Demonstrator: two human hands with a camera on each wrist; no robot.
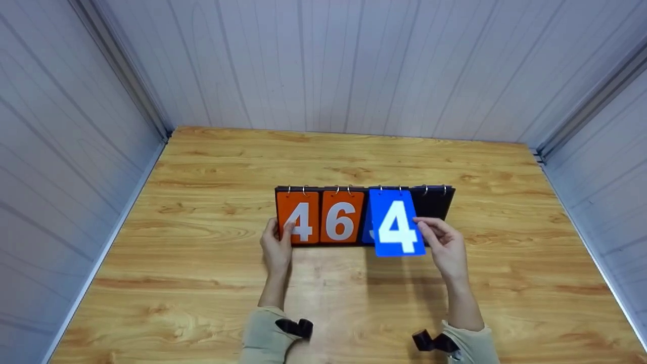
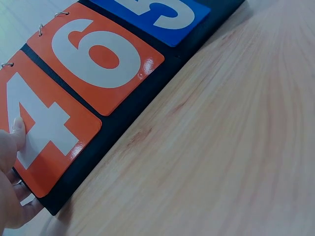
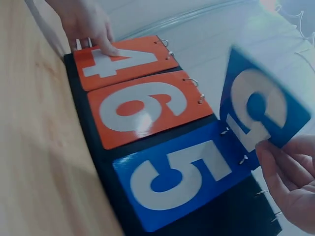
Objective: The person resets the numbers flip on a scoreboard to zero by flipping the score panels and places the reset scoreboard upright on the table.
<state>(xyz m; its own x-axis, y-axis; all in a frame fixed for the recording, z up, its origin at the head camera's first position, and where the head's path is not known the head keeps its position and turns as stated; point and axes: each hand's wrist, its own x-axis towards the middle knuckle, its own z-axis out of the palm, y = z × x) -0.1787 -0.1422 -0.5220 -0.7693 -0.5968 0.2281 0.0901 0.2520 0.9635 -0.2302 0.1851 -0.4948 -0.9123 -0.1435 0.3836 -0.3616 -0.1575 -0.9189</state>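
Note:
A black flip scoreboard (image 1: 435, 203) with number cards on metal rings stands on the table. My left hand (image 1: 277, 251) grips its left end, thumb on the front of the orange 4 card (image 1: 304, 218) and the other fingers behind the board. Beside that hangs an orange 6 card (image 1: 341, 217). My right hand (image 1: 449, 248) pinches the right edge of a raised blue 4 card (image 1: 398, 225), held away from the board. In the right wrist view, the lifted blue card (image 3: 258, 103) shows a 5 on its visible face. Under it lies a blue 5 card (image 3: 179, 172).
The wood-grain table (image 1: 202, 212) spreads around the scoreboard. Pale panel walls (image 1: 323, 65) enclose it at the back and both sides. At the board's right end, the last pair of rings (image 1: 434, 189) has only black backing below it.

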